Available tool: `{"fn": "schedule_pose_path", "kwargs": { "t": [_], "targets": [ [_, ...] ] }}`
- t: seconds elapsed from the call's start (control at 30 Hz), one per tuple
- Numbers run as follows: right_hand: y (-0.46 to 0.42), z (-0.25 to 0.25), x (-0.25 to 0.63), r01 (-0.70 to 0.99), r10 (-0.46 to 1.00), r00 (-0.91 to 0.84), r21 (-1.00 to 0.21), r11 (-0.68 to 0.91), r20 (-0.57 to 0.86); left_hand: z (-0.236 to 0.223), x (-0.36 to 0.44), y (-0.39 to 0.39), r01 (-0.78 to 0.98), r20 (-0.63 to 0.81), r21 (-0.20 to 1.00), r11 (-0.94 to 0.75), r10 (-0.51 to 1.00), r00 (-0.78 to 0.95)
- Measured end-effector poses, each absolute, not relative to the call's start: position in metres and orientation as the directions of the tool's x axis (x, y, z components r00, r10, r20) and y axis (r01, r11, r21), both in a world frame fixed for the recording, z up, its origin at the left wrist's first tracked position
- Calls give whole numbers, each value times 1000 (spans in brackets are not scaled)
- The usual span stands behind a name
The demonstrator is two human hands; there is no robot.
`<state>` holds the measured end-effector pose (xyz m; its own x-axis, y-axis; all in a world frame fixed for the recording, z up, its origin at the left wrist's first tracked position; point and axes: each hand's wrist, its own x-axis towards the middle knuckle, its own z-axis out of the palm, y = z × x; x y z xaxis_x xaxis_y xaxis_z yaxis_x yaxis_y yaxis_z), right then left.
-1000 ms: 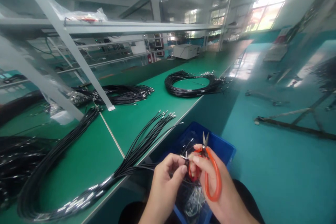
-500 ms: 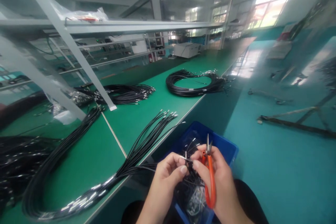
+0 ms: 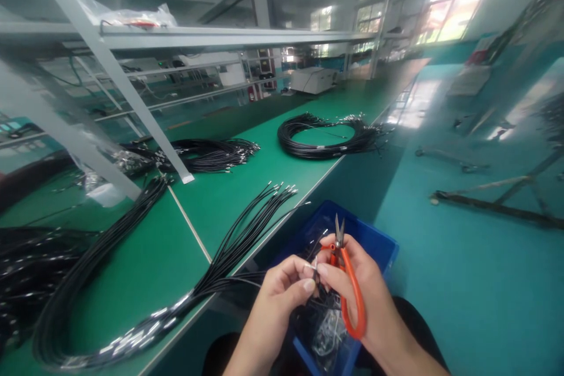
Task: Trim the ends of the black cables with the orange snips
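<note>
My left hand [image 3: 277, 299] pinches the end of a thin black wire [image 3: 247, 279] between thumb and forefinger, above a blue bin [image 3: 374, 245] on my lap. My right hand [image 3: 359, 296] is closed round orange-handled snips [image 3: 350, 288], blades pointing up, and its thumb and forefinger also pinch at the wire's tip [image 3: 314, 267]. The wire runs left to a long bundle of black cables [image 3: 211, 270] lying on the green bench [image 3: 194, 205]. The bin holds loose wire scraps and small metal pieces.
A coil of black cable [image 3: 324, 138] lies farther along the bench, another bundle [image 3: 207, 155] by a slanted white shelf strut [image 3: 132, 100]. More cable heaps [image 3: 26, 270] sit at the left. The teal floor [image 3: 462, 270] lies to the right.
My hands stayed together over the bin; the snips' orange loop swung from wide to edge-on and back to a slightly open view. The view shifted slightly.
</note>
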<state>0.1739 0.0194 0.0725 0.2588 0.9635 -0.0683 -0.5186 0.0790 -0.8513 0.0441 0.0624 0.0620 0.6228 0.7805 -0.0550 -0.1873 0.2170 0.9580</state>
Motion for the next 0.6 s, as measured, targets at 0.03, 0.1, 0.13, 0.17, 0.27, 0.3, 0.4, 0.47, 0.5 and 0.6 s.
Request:
{"fn": "schedule_pose_path", "kwargs": {
  "t": [0.03, 0.1, 0.13, 0.17, 0.27, 0.3, 0.4, 0.47, 0.5, 0.6],
  "targets": [
    [19, 72, 174, -488, 957, 281, -869, 76, -74, 62, 44, 62, -177, -61, 961, 215, 783, 619],
    [19, 70, 173, -404, 940, 335, -912, 77, -70, 62, 45, 62, -155, -72, 966, 208, 789, 610],
    [19, 68, 173, -349, 930, 363, -934, 72, -64, 62, 45, 62, -145, -76, 968, 204, 793, 604],
    [19, 66, 173, -291, 918, 393, -955, 63, -60, 62, 46, 61, -139, -76, 971, 196, 799, 596],
    [17, 61, 172, -171, 892, 449, -985, 25, -55, 63, 48, 61, -130, -67, 977, 171, 819, 570],
    [16, 60, 172, -154, 888, 457, -988, 13, -60, 64, 48, 61, -129, -69, 977, 169, 824, 562],
    [12, 58, 172, -83, 857, 515, -996, 44, -5, 66, 50, 61, -133, -82, 974, 181, 838, 539],
    [8, 57, 173, 12, 825, 556, -994, 106, 94, 68, 51, 60, -139, -82, 974, 180, 847, 526],
    [7, 55, 173, 54, 819, 556, -989, 136, 143, 68, 50, 60, -141, -80, 974, 179, 849, 522],
    [7, 50, 172, 170, 817, 517, -966, 196, 257, 68, 49, 61, -153, -76, 970, 188, 837, 542]
  ]
}}
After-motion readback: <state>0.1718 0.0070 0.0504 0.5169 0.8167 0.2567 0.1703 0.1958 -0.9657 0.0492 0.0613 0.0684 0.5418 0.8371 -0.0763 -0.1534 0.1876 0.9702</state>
